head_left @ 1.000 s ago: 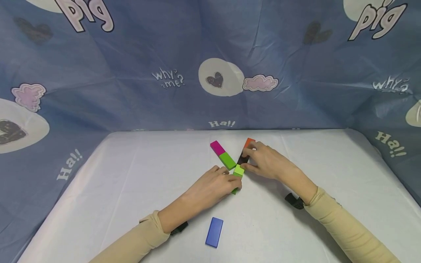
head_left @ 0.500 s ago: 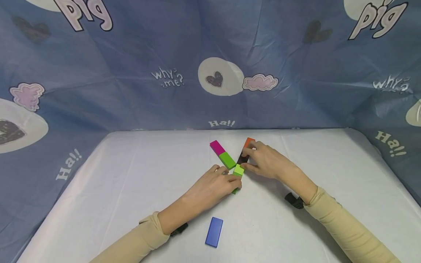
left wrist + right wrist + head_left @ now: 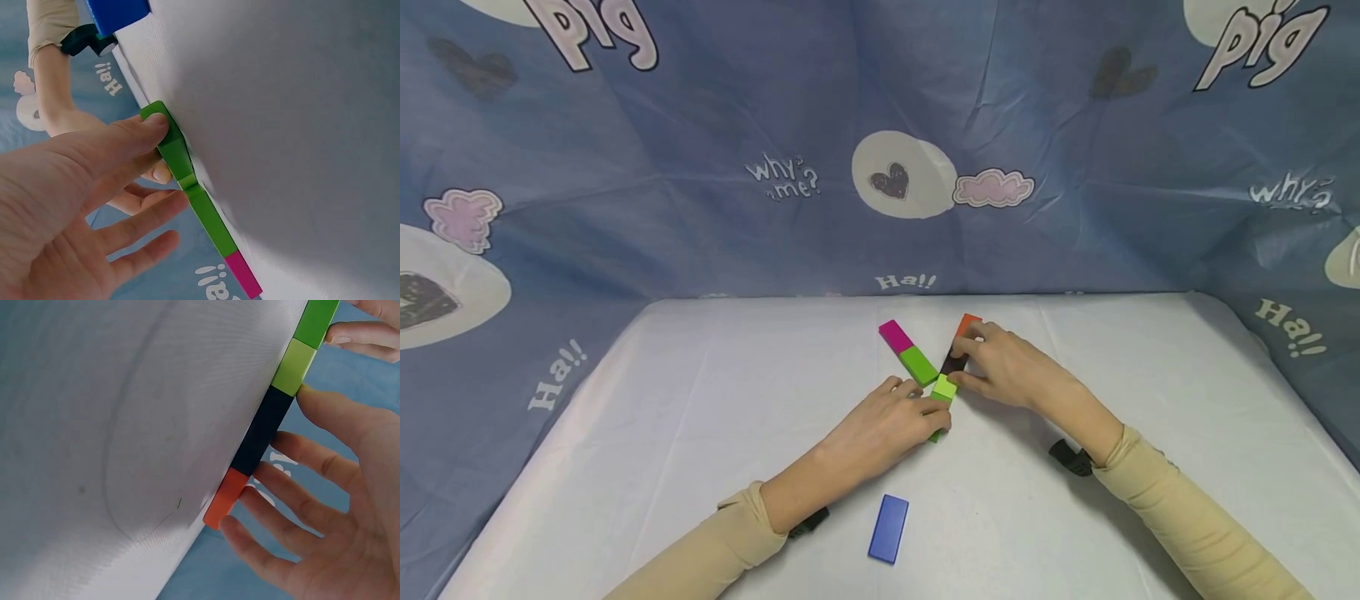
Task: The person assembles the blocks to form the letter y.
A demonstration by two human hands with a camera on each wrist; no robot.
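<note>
My left hand [image 3: 887, 421] pinches a green block [image 3: 175, 150] between thumb and index finger, its other fingers spread in the left wrist view. Beyond that block, in one slanted line, come a lime block [image 3: 294, 367], a black block [image 3: 265, 431] and an orange block [image 3: 226, 497]. Along this line rests my right hand [image 3: 1003, 367], thumb tip at the lime block and fingertips on the black and orange ones. A second row, a green block [image 3: 919, 367] and a magenta block [image 3: 896, 337], slants away to the upper left from near the lime block.
A blue block [image 3: 888, 529] lies alone nearer the front of the white table [image 3: 1037, 533]. Behind the table hangs a blue printed cloth [image 3: 775, 242]. Each wrist carries a dark camera, the right one [image 3: 1071, 458] just above the tabletop.
</note>
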